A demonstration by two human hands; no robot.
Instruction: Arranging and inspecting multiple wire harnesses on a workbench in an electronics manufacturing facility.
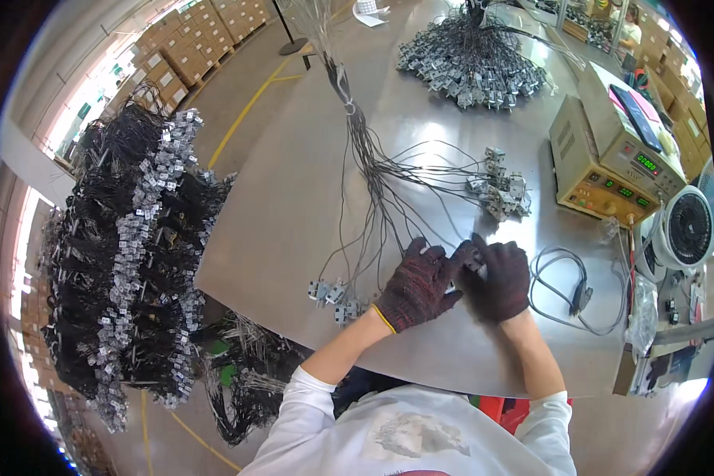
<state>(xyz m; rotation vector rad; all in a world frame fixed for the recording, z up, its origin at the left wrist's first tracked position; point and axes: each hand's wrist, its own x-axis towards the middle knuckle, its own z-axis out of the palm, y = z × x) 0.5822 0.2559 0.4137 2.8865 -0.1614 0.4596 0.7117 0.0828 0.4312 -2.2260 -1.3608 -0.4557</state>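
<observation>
My left hand [417, 290], in a dark knitted glove with a yellow cuff edge, is closed, its fingertips meeting those of my right hand [497, 281]. The right hand, in a matching glove, is also closed. Between them is something small, mostly covered by the gloves; I cannot make out what it is. A bundle of thin black wires [366, 155] lies across the metal table, fanning out toward my hands. Several wires end in small grey metal-cased parts [504, 193] beyond my right hand. More such parts [335, 294] lie left of my left hand.
At right stand two stacked bench instruments [603, 163] with a phone [635, 117] on top, a fan [688, 225] and a coiled grey cable [581, 297]. A large wire bundle [476, 59] sits at the far edge. Left of the table [270, 230] hang many wired parts [131, 262].
</observation>
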